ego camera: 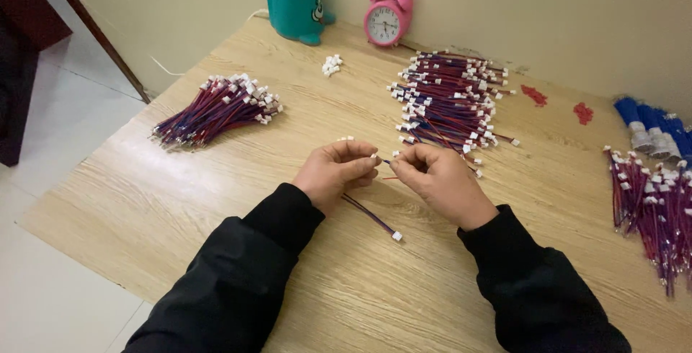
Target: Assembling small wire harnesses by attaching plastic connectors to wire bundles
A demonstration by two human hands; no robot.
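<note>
My left hand (335, 171) pinches a small white connector (373, 156) at its fingertips. A red and blue wire lead (369, 214) trails out from under that hand toward me and ends in another white connector (396, 235) lying on the wooden table (216, 201). My right hand (437, 178) is closed on the thin wire ends right beside the left fingertips. Both hands meet over the middle of the table, just in front of a large pile of red and blue wire leads (450, 104). A loose white connector (347, 138) lies just beyond my left hand.
A bundle of wire leads (216, 110) lies at the left, another bundle (652, 205) at the right edge. A small heap of white connectors (331, 64), a teal pen holder (294, 3) and a pink alarm clock (388, 15) stand near the wall. Blue rolls (652, 126) sit far right.
</note>
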